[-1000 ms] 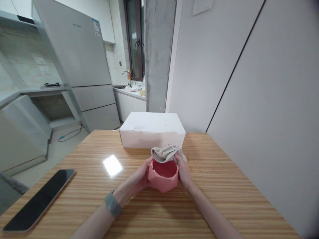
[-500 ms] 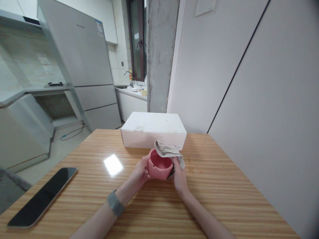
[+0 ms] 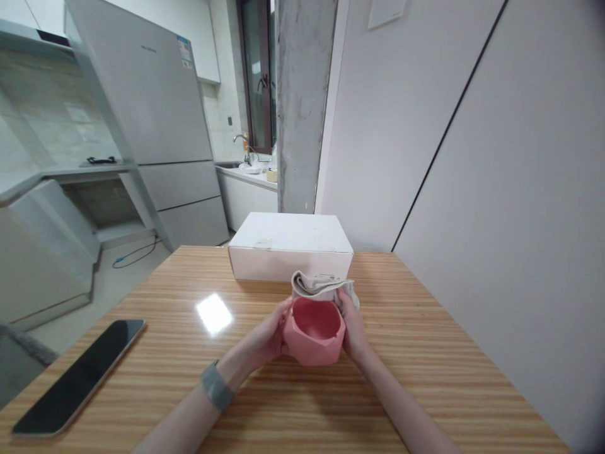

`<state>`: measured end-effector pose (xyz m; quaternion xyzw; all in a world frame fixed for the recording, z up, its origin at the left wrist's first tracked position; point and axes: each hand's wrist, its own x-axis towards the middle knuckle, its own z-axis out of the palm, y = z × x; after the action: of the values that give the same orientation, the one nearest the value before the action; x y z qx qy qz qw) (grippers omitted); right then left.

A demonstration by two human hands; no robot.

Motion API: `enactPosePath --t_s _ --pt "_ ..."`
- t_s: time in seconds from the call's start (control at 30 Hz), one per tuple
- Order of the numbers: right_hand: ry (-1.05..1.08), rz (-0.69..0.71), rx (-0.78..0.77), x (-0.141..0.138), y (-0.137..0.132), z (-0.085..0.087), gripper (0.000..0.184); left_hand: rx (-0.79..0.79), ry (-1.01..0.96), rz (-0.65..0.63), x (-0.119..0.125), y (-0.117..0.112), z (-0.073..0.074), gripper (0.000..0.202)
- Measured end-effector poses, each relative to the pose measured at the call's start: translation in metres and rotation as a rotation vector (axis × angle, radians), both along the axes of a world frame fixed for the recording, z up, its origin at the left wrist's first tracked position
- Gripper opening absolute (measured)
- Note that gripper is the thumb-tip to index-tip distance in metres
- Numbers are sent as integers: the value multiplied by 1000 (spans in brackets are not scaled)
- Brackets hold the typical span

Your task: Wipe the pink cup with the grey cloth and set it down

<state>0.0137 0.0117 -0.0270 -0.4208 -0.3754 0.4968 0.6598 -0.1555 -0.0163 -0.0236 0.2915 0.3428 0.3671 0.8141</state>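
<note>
Two bare hands work with a pink, faceted pot (image 3: 314,348) over a wood-grained table (image 3: 439,372). The pot is midway between the table's left and right edges, nearer to the viewer than the far edge. Its round opening tips toward the viewer, showing a plain pink inside; whether its base touches the tabletop cannot be told.

The left hand (image 3: 270,335), with a grey band (image 3: 217,386) around its wrist, grips the pot's left side. The thumb lies up by the rim and the fingers curl lower around the wall, so the grip is filled by the pot.

The right hand (image 3: 354,325) is at the pot's right side, closed on a folded, pale grey cloth (image 3: 317,287), its thumb pressing the fabric near the rim. Its other fingers are mostly hidden. The cloth bunches up behind the far side of the rim and hangs out past the right hand.

Beyond the cloth, a closed white box (image 3: 290,234) sits along the middle of the table's far edge. A dark, flat phone-like slab (image 3: 80,381) lies beside the left edge, toward the near left corner.
</note>
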Motion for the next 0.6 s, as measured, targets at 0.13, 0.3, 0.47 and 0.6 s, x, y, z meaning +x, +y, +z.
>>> enactPosePath --t_s 0.13,0.3,0.47,0.6 --pt "1 42 -14 2 3 -3 35 4 29 57 3 -1 -1 40" --pt "-1 78 22 -6 -5 -1 41 4 49 192 -2 7 0 41" --pt "-13 -34 40 -23 -18 -7 42 33 7 395 1 8 -4 29" --pt "-26 -137 66 -26 -20 -11 43 82 -83 370 8 3 -1 25"
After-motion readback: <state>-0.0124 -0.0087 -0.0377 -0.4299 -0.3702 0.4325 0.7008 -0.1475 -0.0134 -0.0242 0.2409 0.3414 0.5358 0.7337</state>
